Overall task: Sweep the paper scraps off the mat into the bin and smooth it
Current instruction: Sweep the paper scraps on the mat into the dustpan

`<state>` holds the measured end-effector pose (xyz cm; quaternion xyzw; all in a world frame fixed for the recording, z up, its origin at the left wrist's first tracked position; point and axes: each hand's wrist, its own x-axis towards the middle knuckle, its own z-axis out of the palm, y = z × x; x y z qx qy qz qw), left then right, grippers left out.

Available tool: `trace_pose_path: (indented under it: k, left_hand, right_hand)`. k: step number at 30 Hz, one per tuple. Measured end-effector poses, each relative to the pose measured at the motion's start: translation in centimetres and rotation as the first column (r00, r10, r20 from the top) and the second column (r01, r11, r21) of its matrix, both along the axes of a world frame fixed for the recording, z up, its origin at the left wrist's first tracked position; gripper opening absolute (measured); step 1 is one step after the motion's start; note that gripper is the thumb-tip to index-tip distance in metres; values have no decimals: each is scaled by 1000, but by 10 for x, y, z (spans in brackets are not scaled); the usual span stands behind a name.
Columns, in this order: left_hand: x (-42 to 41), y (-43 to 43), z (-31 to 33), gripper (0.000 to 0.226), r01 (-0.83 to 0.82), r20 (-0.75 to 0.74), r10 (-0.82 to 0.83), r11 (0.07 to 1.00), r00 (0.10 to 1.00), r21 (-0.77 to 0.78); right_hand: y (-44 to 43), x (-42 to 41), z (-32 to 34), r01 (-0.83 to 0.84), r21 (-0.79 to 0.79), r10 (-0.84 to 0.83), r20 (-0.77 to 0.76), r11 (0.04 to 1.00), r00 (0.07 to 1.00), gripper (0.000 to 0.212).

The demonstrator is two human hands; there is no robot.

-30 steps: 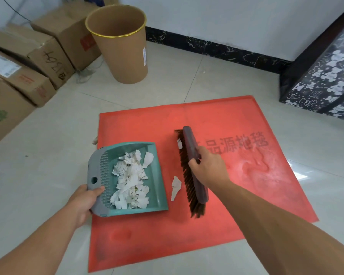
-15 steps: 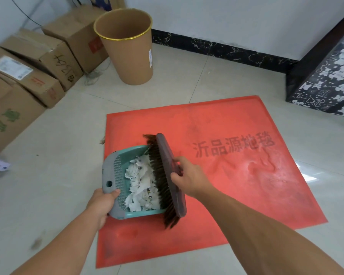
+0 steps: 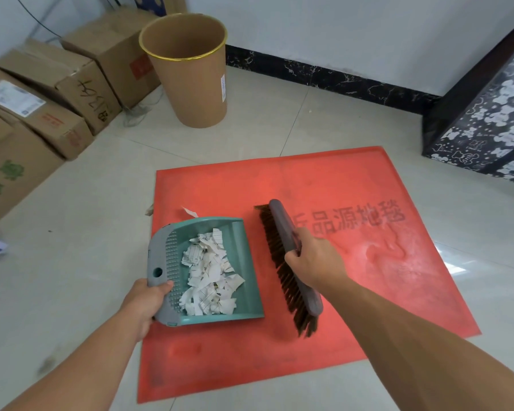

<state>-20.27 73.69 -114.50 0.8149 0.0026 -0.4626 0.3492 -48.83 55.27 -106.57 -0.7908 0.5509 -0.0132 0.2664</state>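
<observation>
**On the mat: pan loaded, brush held clear**

On the floor lies a red mat (image 3: pixel 279 360) with printed characters across its far half. Both hands work over its near-left part.

Left grip: the left hand (image 3: pixel 144 301) is clenched around the grey handle edge of a green dustpan (image 3: pixel 247 262), thumb on top near the hanging hole. The pan extends away and to the right of this grip, its open lip facing the brush. It sits level over the mat's left edge; whether it touches the mat cannot be told.

Scraps (image 3: pixel 209 277): a heap of torn white lined paper fills the pan's middle and rear, just right of the left grip. One loose scrap (image 3: pixel 189 212) lies on the mat just beyond the pan's far corner. Another small piece (image 3: pixel 149 209) lies on the floor at the mat's left edge.

Right grip: the right hand (image 3: pixel 312 261) is wrapped tight around the grey back of a brush (image 3: pixel 282 229), near its middle. The brush runs both ways out of the grip, far end toward the printed characters, near end toward the person. Brown bristles point left, toward the pan. A clear strip of mat separates bristles and pan lip.

Bin (image 3: pixel 190 84): a brown cylinder with a gold rim, upright on the floor, well beyond both grips. Cardboard boxes (image 3: pixel 42 105) are stacked to its left.
</observation>
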Motion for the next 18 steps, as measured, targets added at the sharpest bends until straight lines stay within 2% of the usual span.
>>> trace_pose_path:
  k: [3, 11, 18]
  left_hand:
    - [2, -1, 0, 32, 8, -4, -8, 1000, 1000, -2]
    - [22, 10, 13, 39, -36, -26, 35, 998, 999, -49]
    - [67, 21, 46, 32, -170, 96, 176, 983, 980, -69]
  right_hand:
    - [7, 0, -7, 10, 34, -10, 2, 999, 1000, 42]
    - [8, 31, -10, 50, 57, -57, 140, 997, 989, 39]
    - [-2, 67, -6, -16, 27, 11, 164, 1000, 986, 46]
